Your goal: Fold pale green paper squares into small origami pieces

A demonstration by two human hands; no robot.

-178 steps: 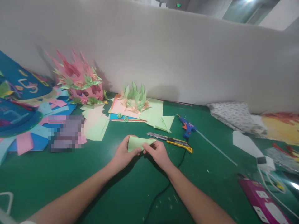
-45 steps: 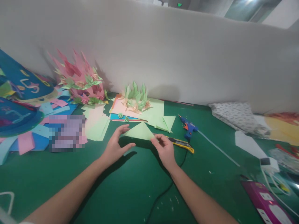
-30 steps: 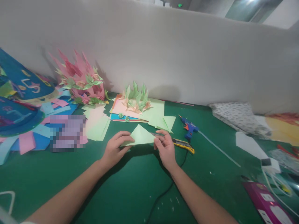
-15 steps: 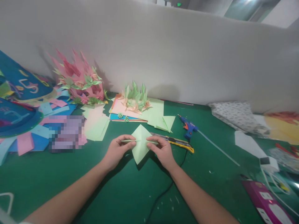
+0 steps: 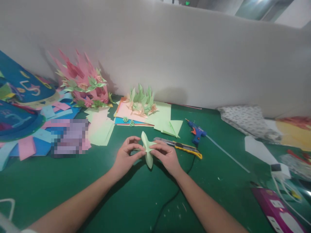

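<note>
A pale green piece of folded paper (image 5: 149,159) is held above the green table, its sides drawn in so it looks like a narrow four-pointed shape. My left hand (image 5: 128,157) pinches it from the left between thumb and fingers. From the right, my right hand (image 5: 168,158) grips it the same way, and the fingertips of both hands nearly meet at its middle. Just behind my right hand lies a yellow utility knife (image 5: 187,149). Beyond the knife rests a blue glue gun (image 5: 197,132) with a long clear glue stick.
Paper sheets (image 5: 164,111) lie at the back beneath a green paper crown (image 5: 142,100). Pink paper crowns (image 5: 84,81) and blue cone hats (image 5: 24,84) stand at left. A purple power strip (image 5: 277,207) sits front right, and a black cord (image 5: 167,203) crosses the table.
Both hands have moved closer together, squeezing the folded paper. Its wide diamond face has narrowed into a slim, curved shape.
</note>
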